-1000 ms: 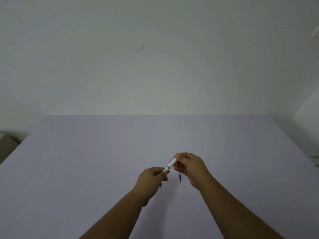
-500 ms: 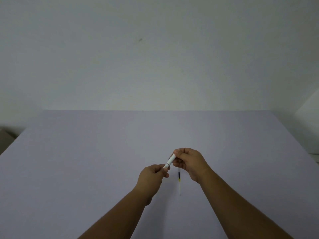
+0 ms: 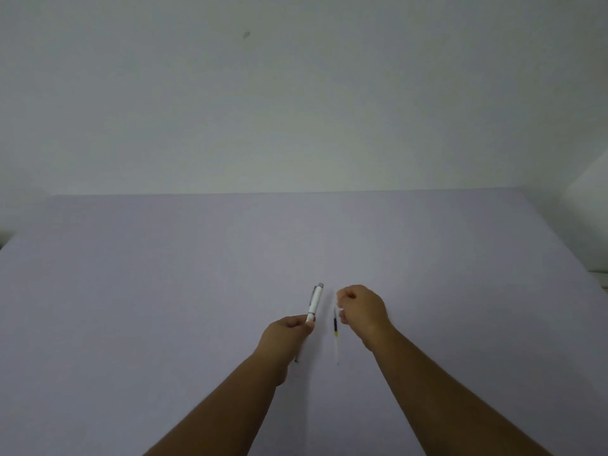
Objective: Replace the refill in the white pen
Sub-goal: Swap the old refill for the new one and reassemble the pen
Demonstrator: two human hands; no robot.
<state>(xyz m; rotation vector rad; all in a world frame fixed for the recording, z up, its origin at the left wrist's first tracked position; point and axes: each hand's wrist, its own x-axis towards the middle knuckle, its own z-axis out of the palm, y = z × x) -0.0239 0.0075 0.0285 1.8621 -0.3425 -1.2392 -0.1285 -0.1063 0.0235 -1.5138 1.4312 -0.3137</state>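
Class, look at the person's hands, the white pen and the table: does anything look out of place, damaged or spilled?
Nothing stands out. The left hand holds the white pen by its lower end. The right hand is closed beside it. A refill lies on the table between them. No spill or damage shows.

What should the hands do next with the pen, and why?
Probably lower the right hand to pick up the refill lying on the table beside it. The left hand already holds the pen by one end, and the hands are apart.
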